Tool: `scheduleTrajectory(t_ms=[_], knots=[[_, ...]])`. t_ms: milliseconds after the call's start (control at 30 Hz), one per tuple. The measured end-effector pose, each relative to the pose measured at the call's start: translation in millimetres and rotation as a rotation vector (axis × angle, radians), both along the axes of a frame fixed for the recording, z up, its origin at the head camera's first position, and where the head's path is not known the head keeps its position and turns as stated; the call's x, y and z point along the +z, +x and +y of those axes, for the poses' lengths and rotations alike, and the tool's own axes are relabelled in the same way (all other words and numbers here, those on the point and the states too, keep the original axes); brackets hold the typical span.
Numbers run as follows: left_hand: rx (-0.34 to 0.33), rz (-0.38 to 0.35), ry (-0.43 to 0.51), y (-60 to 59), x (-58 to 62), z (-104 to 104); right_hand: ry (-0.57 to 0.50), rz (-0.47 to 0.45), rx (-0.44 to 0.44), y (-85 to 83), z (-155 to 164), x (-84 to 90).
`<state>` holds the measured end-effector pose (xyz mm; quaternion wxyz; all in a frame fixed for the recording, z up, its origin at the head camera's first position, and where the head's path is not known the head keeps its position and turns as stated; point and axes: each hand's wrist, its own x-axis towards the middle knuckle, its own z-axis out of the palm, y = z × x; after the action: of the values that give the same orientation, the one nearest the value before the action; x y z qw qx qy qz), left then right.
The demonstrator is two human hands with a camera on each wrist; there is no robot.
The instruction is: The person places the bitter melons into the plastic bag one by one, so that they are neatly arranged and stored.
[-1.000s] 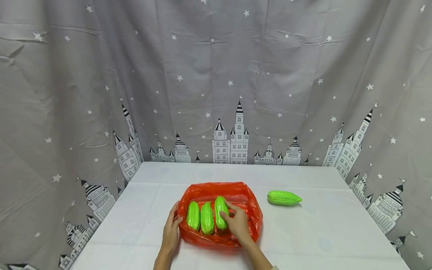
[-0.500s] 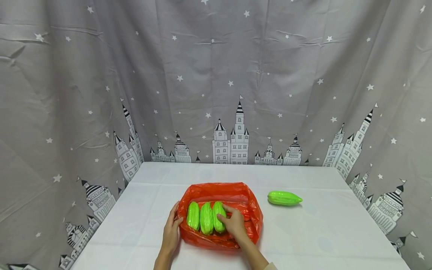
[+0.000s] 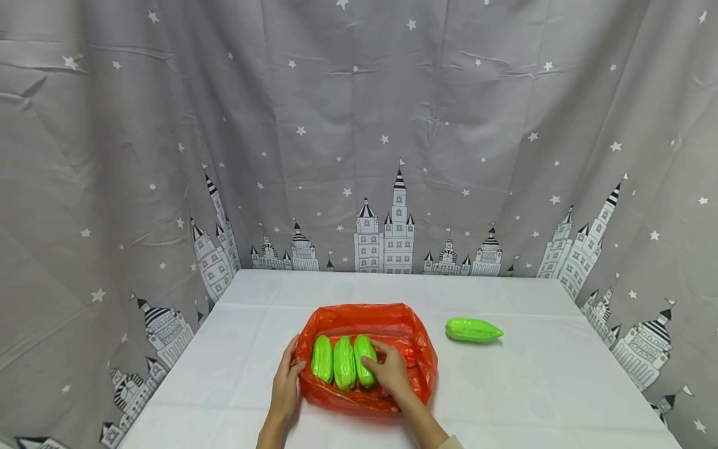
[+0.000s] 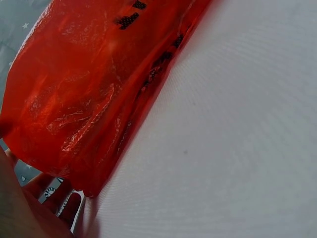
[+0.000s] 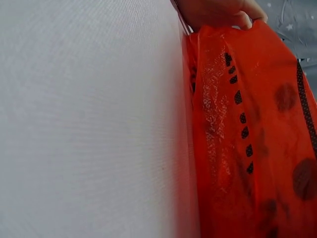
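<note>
A red plastic bag [image 3: 422, 330] stands on the white table with its mouth spread wide. Inside it, three bright green, ridged bitter melons lie side by side: a left one [image 3: 322, 359], a middle one [image 3: 344, 364] and a right one [image 3: 364, 353]. My left hand [image 3: 285, 385] grips the bag's left edge; in the left wrist view the fingers [image 4: 72, 204] show at the bag's corner. My right hand [image 3: 392, 374] reaches over the near rim and pinches the right bitter melon between thumb and fingers. The right wrist view shows the bag's outside, with my left hand [image 5: 220, 11] at its far end.
Another bitter melon [image 3: 473, 330] lies on the white tabletop [image 3: 521, 386] to the right of the bag, its pointed end facing right. Beyond the table's back edge hangs a grey curtain [image 3: 314, 93] with stars and castles, which also runs along both sides.
The right hand has lowered the right bitter melon and shifted it left, up beside the middle one; the last half second shows hardly any motion. The left hand keeps its place on the bag.
</note>
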<state>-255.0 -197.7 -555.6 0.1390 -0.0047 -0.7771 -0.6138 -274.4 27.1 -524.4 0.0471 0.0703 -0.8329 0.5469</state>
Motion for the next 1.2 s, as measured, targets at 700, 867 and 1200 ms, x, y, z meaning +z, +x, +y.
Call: scheduleTrajectory(t_ms=[700, 867, 1200], knots=[[0.001, -0.014, -0.003, 17.0, 34.3, 11.0, 0.058, 0.027, 0.041, 4.2, 24.0, 24.6], [-0.005, -0.001, 0.006, 14.5, 28.7, 8.9, -0.023, 0.029, 0.089, 4.8, 36.7, 39.0], [0.011, 0.027, -0.022, -2.0, -4.4, -1.0, -0.197, -0.008, 0.152, 5.9, 64.0, 80.9]])
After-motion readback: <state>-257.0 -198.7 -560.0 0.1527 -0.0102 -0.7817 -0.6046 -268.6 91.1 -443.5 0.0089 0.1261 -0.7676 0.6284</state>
